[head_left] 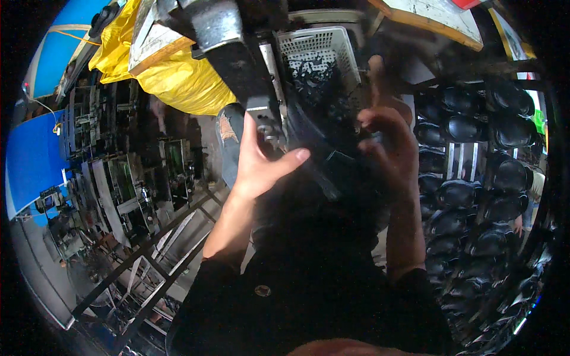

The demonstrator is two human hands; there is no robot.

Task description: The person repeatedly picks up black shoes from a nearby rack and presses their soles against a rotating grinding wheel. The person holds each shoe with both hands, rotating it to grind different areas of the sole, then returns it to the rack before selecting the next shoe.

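My left hand (259,163) is at the lower end of a dark, upright machine part (237,71). Its index finger points up along the metal end, near a bolt (270,133), and its thumb stretches apart to the right. Nothing shows between thumb and finger. Opposite it, my right hand (392,142) is slightly blurred, with its fingers curled in. A small pale spot shows by its fingertips, too unclear to name. Beyond and between the hands stands a white perforated plastic basket (350,50) with small black pieces (312,74) in it.
Yellow sheeting (190,89) hangs at the far left below a wood-edged board (157,44). Metal racks and frames (119,196) fill the left. On the right are rows of glossy black moulded shells (457,193). Another wood-edged board (439,21) juts in at the far right.
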